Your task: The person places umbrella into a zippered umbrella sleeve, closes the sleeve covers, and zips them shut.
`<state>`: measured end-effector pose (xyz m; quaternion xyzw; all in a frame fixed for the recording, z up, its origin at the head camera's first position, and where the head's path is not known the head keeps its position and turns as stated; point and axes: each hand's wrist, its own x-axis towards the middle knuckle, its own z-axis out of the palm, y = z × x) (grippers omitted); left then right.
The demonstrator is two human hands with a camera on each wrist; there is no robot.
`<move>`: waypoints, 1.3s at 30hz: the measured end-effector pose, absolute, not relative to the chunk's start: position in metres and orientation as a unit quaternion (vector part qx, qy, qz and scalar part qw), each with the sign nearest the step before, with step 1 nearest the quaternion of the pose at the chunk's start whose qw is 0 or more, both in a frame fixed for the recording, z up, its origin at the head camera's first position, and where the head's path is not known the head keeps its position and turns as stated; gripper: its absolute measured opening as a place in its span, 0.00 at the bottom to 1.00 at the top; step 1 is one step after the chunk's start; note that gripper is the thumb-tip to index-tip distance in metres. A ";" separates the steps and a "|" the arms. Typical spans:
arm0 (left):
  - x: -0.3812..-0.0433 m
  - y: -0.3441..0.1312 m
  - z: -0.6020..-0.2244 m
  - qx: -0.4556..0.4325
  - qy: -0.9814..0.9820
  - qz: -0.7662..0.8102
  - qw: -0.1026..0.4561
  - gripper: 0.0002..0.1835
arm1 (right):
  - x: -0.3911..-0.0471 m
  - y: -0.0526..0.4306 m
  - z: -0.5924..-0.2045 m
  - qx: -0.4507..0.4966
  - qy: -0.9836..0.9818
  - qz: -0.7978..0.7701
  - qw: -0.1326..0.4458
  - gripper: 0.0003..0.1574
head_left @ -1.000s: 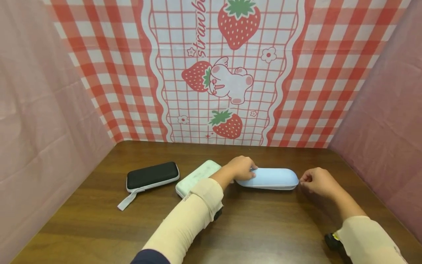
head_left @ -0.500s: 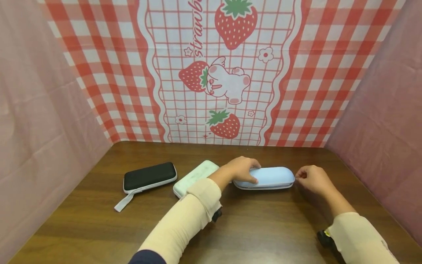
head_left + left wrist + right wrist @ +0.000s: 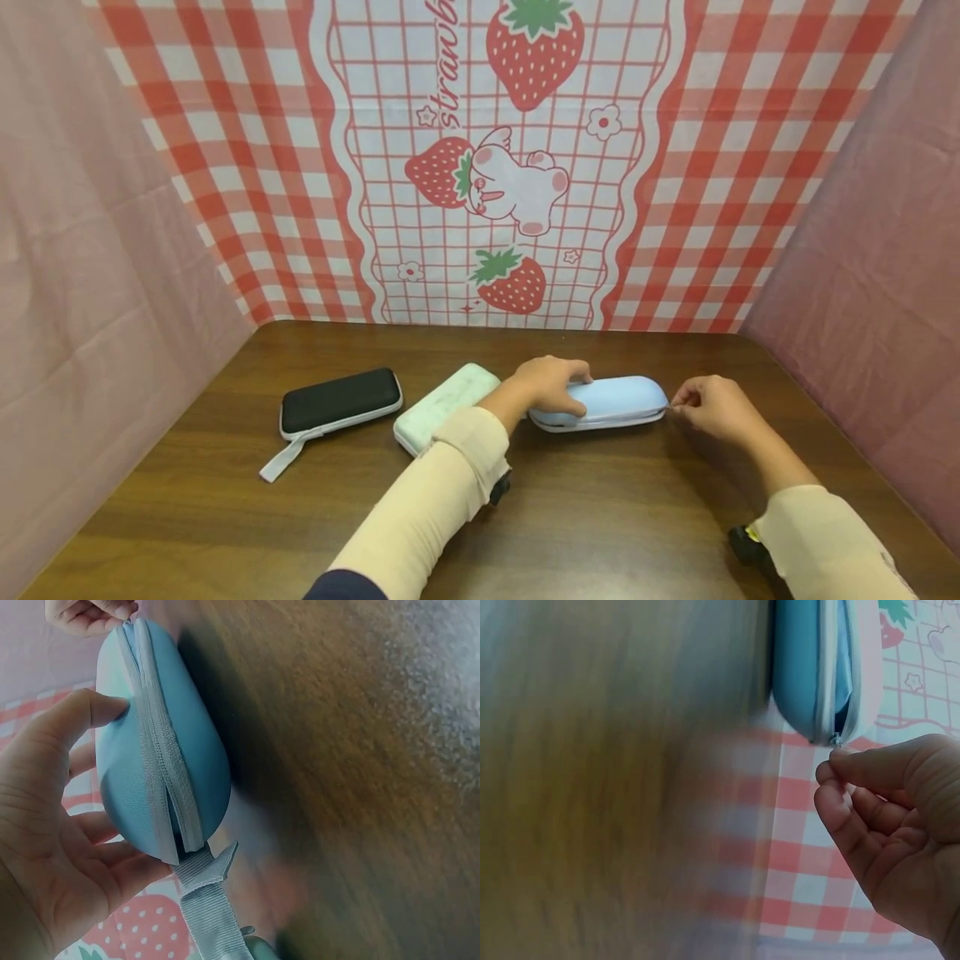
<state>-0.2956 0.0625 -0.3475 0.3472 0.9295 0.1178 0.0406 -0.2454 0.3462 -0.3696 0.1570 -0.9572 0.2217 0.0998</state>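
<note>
A light blue zip case (image 3: 618,398) with pale grey zipper tape lies on the table, its right end slightly raised. My left hand (image 3: 546,385) grips its left part, thumb on the near side and fingers over the far side. In the left wrist view a grey strap (image 3: 206,896) hangs from the end near that hand, and the zipper tapes stand apart there. At the right end my right hand (image 3: 712,406) pinches the small zipper pull (image 3: 837,741) between thumb and forefinger. The right wrist view shows a dark gap between the tapes beside the pull.
Left of the blue case lies a mint green zip case (image 3: 448,404), partly behind the left forearm. Further left is a black case (image 3: 341,402) with a grey strap (image 3: 283,460). A checked strawberry cloth (image 3: 517,167) hangs behind the brown table (image 3: 585,517).
The blue case's right end has risen a little and a gap shows along its seam there. My left thumb has spread further from the fingers. My right hand stays at the right end.
</note>
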 end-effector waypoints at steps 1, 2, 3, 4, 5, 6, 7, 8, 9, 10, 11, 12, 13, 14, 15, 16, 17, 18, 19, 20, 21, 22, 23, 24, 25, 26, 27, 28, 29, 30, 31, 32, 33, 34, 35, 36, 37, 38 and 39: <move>-0.295 0.062 -0.348 0.344 0.931 0.117 0.038 0.25 | -0.245 0.345 -0.369 0.157 -0.957 0.224 0.098 0.03; -0.295 0.062 -0.348 0.341 0.932 0.117 0.036 0.25 | -0.244 0.343 -0.368 0.155 -0.957 0.227 0.094 0.03; -0.295 0.062 -0.348 0.339 0.933 0.117 0.035 0.25 | -0.243 0.342 -0.367 0.154 -0.957 0.229 0.089 0.02; -0.294 0.062 -0.348 0.336 0.934 0.118 0.034 0.25 | -0.242 0.341 -0.367 0.152 -0.957 0.234 0.083 0.02; -0.294 0.062 -0.348 0.333 0.935 0.118 0.033 0.25 | -0.241 0.340 -0.366 0.149 -0.956 0.239 0.078 0.01; -0.294 0.062 -0.349 0.330 0.936 0.119 0.033 0.25 | -0.240 0.339 -0.366 0.145 -0.956 0.245 0.072 0.01; -0.293 0.062 -0.349 0.326 0.937 0.120 0.032 0.25 | -0.239 0.337 -0.365 0.146 -0.955 0.250 0.067 0.01; -0.293 0.062 -0.350 0.322 0.938 0.121 0.031 0.24 | -0.238 0.335 -0.365 0.145 -0.954 0.253 0.063 0.01; -0.293 0.063 -0.350 0.319 0.939 0.123 0.030 0.24 | -0.238 0.333 -0.364 0.147 -0.953 0.258 0.061 0.02; -0.292 0.063 -0.351 0.316 0.940 0.125 0.029 0.24 | -0.237 0.332 -0.364 0.148 -0.952 0.262 0.062 0.01; -0.292 0.064 -0.352 0.314 0.941 0.127 0.027 0.24 | -0.236 0.330 -0.364 0.148 -0.952 0.262 0.063 0.01; -0.292 0.064 -0.352 0.312 0.941 0.129 0.025 0.24 | -0.236 0.327 -0.364 0.149 -0.951 0.263 0.066 0.01; -0.291 0.065 -0.353 0.312 0.941 0.131 0.023 0.25 | -0.236 0.325 -0.364 0.152 -0.950 0.263 0.068 0.02; -0.291 0.066 -0.354 0.310 0.941 0.133 0.020 0.25 | -0.236 0.323 -0.364 0.151 -0.950 0.265 0.069 0.02; -0.291 0.066 -0.354 0.308 0.942 0.133 0.019 0.25 | -0.237 0.320 -0.363 0.152 -0.949 0.267 0.070 0.02; -0.290 0.067 -0.354 0.307 0.942 0.134 0.017 0.26 | -0.237 0.317 -0.363 0.152 -0.949 0.267 0.071 0.02; -0.290 0.068 -0.354 0.304 0.943 0.134 0.014 0.27 | -0.238 0.314 -0.363 0.152 -0.949 0.267 0.073 0.02; -0.290 0.069 -0.354 0.299 0.945 0.134 0.014 0.27 | -0.239 0.312 -0.363 0.154 -0.949 0.266 0.075 0.02; -0.290 0.070 -0.354 0.293 0.946 0.134 0.012 0.28 | -0.240 0.309 -0.363 0.155 -0.948 0.266 0.076 0.02; -0.290 0.071 -0.354 0.287 0.948 0.134 0.011 0.28 | -0.241 0.306 -0.363 0.154 -0.948 0.266 0.078 0.02; -0.289 0.072 -0.355 0.281 0.950 0.135 0.009 0.29 | -0.242 0.303 -0.363 0.155 -0.949 0.263 0.081 0.02; -0.289 0.074 -0.355 0.273 0.952 0.136 0.009 0.29 | -0.242 0.301 -0.363 0.155 -0.949 0.260 0.086 0.03; -0.289 0.075 -0.355 0.264 0.954 0.138 0.009 0.29 | -0.243 0.299 -0.363 0.156 -0.950 0.255 0.092 0.03; -0.288 0.076 -0.356 0.257 0.956 0.140 0.010 0.29 | -0.244 0.297 -0.363 0.156 -0.951 0.249 0.099 0.03; -0.287 0.077 -0.356 0.251 0.957 0.144 0.011 0.30 | -0.245 0.296 -0.363 0.154 -0.951 0.244 0.107 0.03; -0.287 0.078 -0.356 0.245 0.958 0.147 0.014 0.30 | -0.245 0.295 -0.363 0.154 -0.952 0.237 0.117 0.03; -0.286 0.078 -0.356 0.239 0.959 0.150 0.018 0.30 | -0.246 0.294 -0.363 0.152 -0.953 0.231 0.127 0.03; -0.286 0.079 -0.356 0.236 0.959 0.154 0.022 0.30 | -0.247 0.294 -0.363 0.150 -0.953 0.228 0.133 0.03; -0.285 0.079 -0.355 0.234 0.959 0.157 0.027 0.30 | -0.247 0.294 -0.363 0.147 -0.953 0.226 0.140 0.03; -0.285 0.079 -0.355 0.233 0.958 0.161 0.031 0.29 | -0.247 0.294 -0.363 0.143 -0.952 0.228 0.144 0.02; -0.286 0.079 -0.354 0.234 0.957 0.168 0.036 0.28 | -0.247 0.295 -0.363 0.139 -0.952 0.231 0.146 0.01; -0.286 0.078 -0.353 0.236 0.955 0.176 0.041 0.26 | -0.247 0.295 -0.364 0.135 -0.951 0.235 0.146 0.01; -0.287 0.078 -0.352 0.239 0.952 0.188 0.046 0.25 | -0.247 0.296 -0.364 0.132 -0.951 0.238 0.146 0.01; -0.287 0.077 -0.351 0.242 0.948 0.200 0.051 0.25 | -0.247 0.297 -0.364 0.130 -0.951 0.240 0.145 0.02; -0.288 0.076 -0.350 0.247 0.943 0.214 0.058 0.25 | -0.247 0.298 -0.365 0.129 -0.951 0.240 0.144 0.02; -0.289 0.075 -0.349 0.252 0.937 0.230 0.068 0.25 | -0.246 0.298 -0.365 0.129 -0.952 0.238 0.141 0.02; -0.289 0.075 -0.349 0.257 0.931 0.245 0.081 0.26 | -0.246 0.299 -0.366 0.130 -0.953 0.236 0.136 0.02; -0.289 0.074 -0.349 0.261 0.925 0.261 0.095 0.27 | -0.246 0.300 -0.367 0.131 -0.954 0.235 0.132 0.02; -0.289 0.073 -0.349 0.263 0.919 0.273 0.108 0.28 | -0.245 0.300 -0.367 0.131 -0.955 0.235 0.126 0.03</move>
